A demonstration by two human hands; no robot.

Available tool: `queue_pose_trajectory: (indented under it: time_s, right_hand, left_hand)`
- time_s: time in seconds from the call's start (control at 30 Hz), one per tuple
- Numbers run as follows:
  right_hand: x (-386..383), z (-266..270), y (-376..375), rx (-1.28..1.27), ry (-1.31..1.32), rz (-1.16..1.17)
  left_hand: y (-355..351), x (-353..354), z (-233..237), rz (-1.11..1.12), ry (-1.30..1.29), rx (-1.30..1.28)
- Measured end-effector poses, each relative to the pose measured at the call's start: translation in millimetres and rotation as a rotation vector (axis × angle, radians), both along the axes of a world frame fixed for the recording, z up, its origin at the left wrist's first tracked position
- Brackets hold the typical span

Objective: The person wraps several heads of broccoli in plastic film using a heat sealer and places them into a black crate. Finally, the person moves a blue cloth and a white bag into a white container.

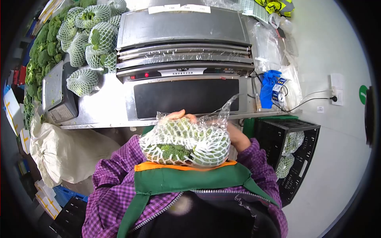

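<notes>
A package of broccoli (174,152) in white foam netting and clear plastic film is held up against the front of a green apron (190,180). My left hand (176,115) is behind it, with fingertips showing over the top edge. At the right side my right hand (237,139) grips the package from behind; its fingers are mostly hidden. A loose twist of clear film (225,109) rises from the package's upper right. Just ahead lies the black mat (186,98) in front of a film-sealing machine (184,63) with a red light.
Netted broccoli heads (103,37) and loose broccoli (45,51) are piled left, beside a scale (59,93). A white sack (71,152) stands below. Blue gloves (269,85) and a tape roll (281,92) lie right. A black crate (305,158) holds netted heads.
</notes>
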State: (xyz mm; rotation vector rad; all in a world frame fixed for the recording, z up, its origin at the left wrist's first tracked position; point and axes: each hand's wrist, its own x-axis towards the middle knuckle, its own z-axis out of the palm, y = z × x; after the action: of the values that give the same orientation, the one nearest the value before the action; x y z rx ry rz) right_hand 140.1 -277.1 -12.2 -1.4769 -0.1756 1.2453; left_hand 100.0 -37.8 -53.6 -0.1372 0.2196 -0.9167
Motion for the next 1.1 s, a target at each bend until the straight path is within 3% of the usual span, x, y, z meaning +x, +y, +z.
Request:
queue_pose_trajectory:
  time_s: [0.03,0.07,0.1,0.13,0.17,0.2,0.27,0.3,0.33,0.4,0.43,0.47,0.53,0.57,0.63,0.67,0.73,0.77,0.87,0.9,0.97,1.0,1.07,1.1]
  right_hand:
    - [0,-15,-6,0.087,-0.020,-0.166]
    - [7,23,6,0.188,-0.091,-0.268]
    - [12,47,16,0.280,-0.138,-0.244]
    - [11,65,30,0.393,-0.117,-0.166]
    - [14,74,39,0.402,-0.500,0.051]
    - [14,82,44,0.333,-0.678,0.156]
    - [14,93,53,0.288,-0.981,0.329]
    - [10,92,56,0.259,-1.027,0.352]
    - [5,91,58,0.225,-1.060,0.366]
    - [5,85,65,0.186,-0.964,0.340]
    - [4,81,68,0.139,-0.842,0.308]
    - [4,76,71,0.140,-0.851,0.311]
    - [4,66,79,0.133,-0.839,0.298]
    - [4,62,83,0.136,-0.843,0.303]
    - [2,55,86,0.148,-0.793,0.294]
    - [-1,53,86,0.144,-0.800,0.287]
    - [-12,48,84,0.068,-0.668,0.137]
    - [-17,46,83,0.036,-0.625,0.108]
    - [-36,51,76,-0.151,-0.590,0.076]
    - [-39,53,77,-0.148,-0.654,0.081]
    - [-49,27,69,-0.183,-0.703,-0.009]
    - [-55,21,64,-0.211,-0.703,-0.066]
    - [-64,22,46,-0.263,-0.733,-0.184]
    - [-71,27,31,-0.187,-0.809,-0.287]
  left_hand:
    - [-4,-4,-12,0.038,-0.062,0.096]
    - [7,-7,-5,-0.030,0.159,0.101]
    - [-6,-15,-42,-0.009,0.086,0.271]
    - [-7,-19,-42,0.032,0.034,0.283]
    - [-11,-25,-42,0.139,-0.068,0.335]
    - [-15,-30,-35,0.300,-0.190,0.424]
    - [-22,-43,1,0.783,-0.469,0.706]
    - [-25,-46,10,0.951,-0.541,0.795]
    - [-14,-37,-15,0.974,-0.568,0.792]
    - [32,-16,-84,-0.150,-0.116,-0.295]
    - [56,-16,-70,-0.210,-0.090,0.022]
    - [64,-8,-34,-0.256,-0.109,0.141]
    - [94,-3,-35,-0.069,-1.223,1.046]
    - [98,3,-14,-0.063,-1.224,1.051]
    - [101,12,47,-0.211,-0.522,0.709]
    - [106,10,52,-0.217,-0.530,0.707]
    - [117,2,58,-0.025,-1.197,1.126]
    - [115,-5,62,0.119,-1.369,1.260]
    - [104,-27,50,0.331,-1.210,1.486]
    - [101,-31,45,0.282,-1.229,1.462]
    - [86,-37,30,0.170,-0.750,1.610]
    - [79,-35,13,0.266,-0.846,1.625]
    - [64,-26,11,0.264,-0.830,1.529]
    - [50,-22,26,0.284,-0.711,1.270]
